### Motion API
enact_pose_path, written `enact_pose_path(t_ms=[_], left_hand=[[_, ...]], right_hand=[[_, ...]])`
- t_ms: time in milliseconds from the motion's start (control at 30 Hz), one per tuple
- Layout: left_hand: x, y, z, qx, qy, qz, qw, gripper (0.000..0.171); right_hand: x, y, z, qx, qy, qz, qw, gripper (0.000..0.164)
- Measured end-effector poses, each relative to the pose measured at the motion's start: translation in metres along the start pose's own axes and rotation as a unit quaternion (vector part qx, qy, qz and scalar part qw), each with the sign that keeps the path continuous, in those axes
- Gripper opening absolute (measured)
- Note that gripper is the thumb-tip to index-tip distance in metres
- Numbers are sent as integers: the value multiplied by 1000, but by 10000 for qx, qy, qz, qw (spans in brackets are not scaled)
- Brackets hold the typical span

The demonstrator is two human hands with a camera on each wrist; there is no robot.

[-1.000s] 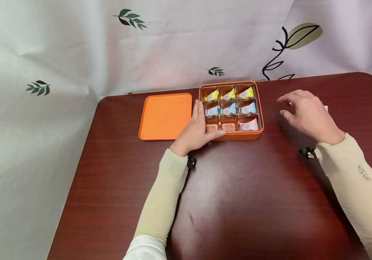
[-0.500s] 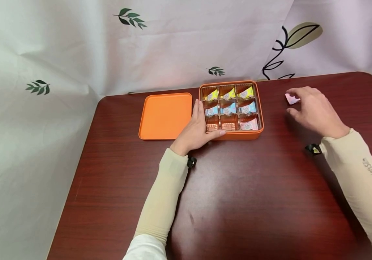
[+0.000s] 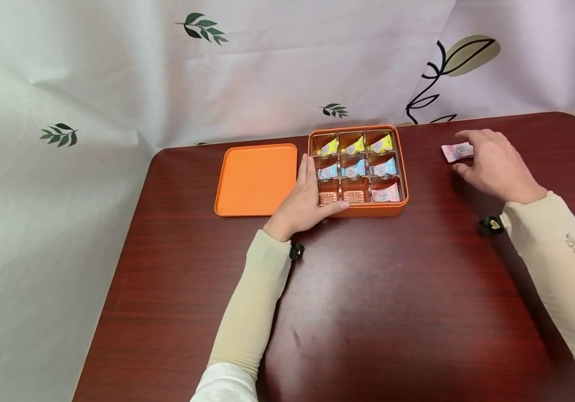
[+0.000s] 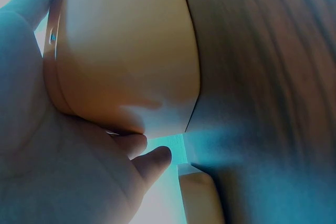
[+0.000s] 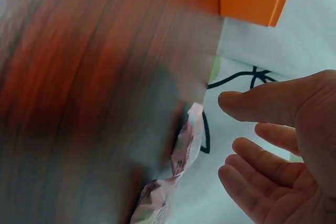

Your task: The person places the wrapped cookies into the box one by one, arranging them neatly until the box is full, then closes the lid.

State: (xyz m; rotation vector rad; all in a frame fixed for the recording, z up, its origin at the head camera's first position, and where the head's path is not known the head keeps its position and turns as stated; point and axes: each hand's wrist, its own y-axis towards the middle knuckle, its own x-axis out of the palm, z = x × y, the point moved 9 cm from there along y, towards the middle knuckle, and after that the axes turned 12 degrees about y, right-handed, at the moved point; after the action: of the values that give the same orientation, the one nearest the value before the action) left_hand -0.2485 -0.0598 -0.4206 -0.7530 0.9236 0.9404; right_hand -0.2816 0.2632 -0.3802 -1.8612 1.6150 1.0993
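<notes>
An orange box [image 3: 367, 210] sits near the table's back edge, its clear tray divided into compartments. Yellow candies [image 3: 353, 146] lie in the back row and blue candies [image 3: 353, 167] in the middle row. The front row has one pink candy [image 3: 386, 193] at the right. My left hand [image 3: 301, 204] rests on the box's front left corner, straight fingers along the side, thumb at the front. My right hand [image 3: 500, 164] hovers with spread fingers over a wrapped pink candy [image 3: 457, 151]. In the right wrist view that hand is apart from two pink wrappers [image 5: 187, 142].
An orange lid [image 3: 256, 181] lies flat just left of the box. The dark red wood table [image 3: 378, 307] stretches toward me. Behind it hangs a white curtain [image 3: 267, 67] with leaf prints.
My right hand has moved to the right and slightly back, uncovering more of the pink candy on the table. The left hand and the box stay in place.
</notes>
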Motion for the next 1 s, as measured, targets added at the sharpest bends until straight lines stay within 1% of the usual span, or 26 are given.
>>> enact_pose_path(t_ms=[333,600,867,1000], left_hand=[[-1,0,-1,-20,-15,4,10000,123],[0,-1,-1,-10,-54,-34,10000,123],[1,-1,0,14,-56,-27,10000,123],[0,-1,0,6,-23,-7,10000,123]], right_hand=[[-2,10,16,125,-193,-234,9995,53],[-1,14,24,13,-217,-347,9992,49],[4,18,33,121,-201,-569,9981,58],[5,21,35,126,-183,-654,9976,56]])
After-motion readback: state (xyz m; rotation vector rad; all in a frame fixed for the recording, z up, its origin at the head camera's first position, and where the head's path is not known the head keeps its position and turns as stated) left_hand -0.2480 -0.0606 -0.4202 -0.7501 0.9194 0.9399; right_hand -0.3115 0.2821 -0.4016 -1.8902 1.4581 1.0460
